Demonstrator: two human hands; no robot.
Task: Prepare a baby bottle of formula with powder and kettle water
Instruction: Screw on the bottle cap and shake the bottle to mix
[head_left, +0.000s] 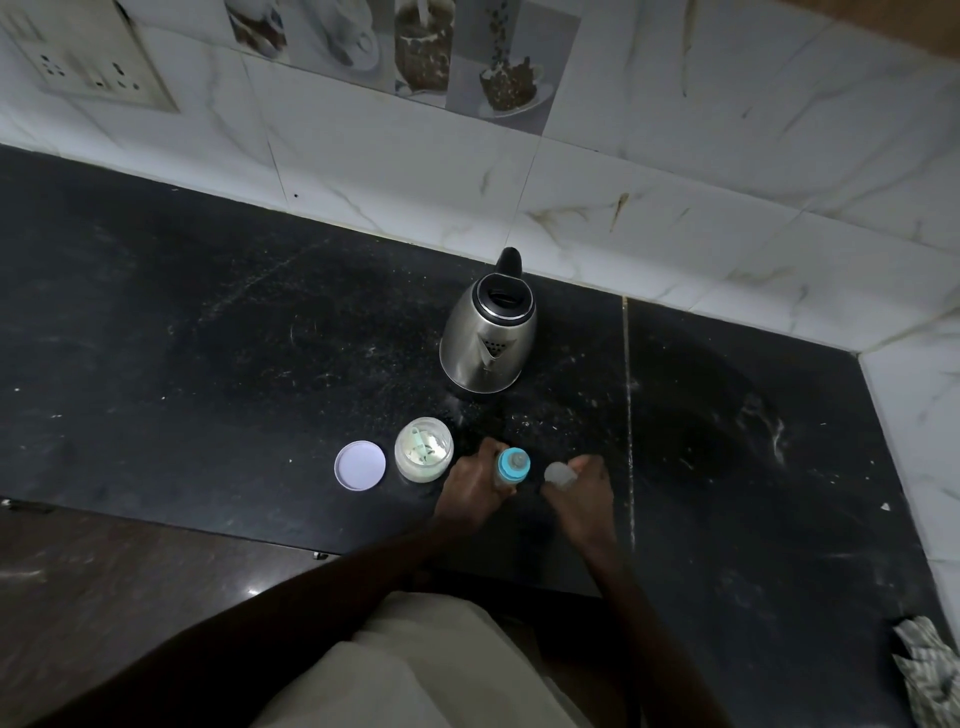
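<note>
Both hands working: left hand (470, 486) curling round bottle (511, 470), upright beside open powder jar (423, 449); right hand (582, 493) pinching clear cap (558, 474). Likely best: keeping bottle steady, parking clear cap rim-up, away from kettle (488, 332).

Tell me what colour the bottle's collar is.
Light blue. The collar shows best in the head view.

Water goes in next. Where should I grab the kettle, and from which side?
Grip the black handle at the far side of the kettle, reaching over the top: the spout points toward you, and the bare steel body may be hot.
</note>
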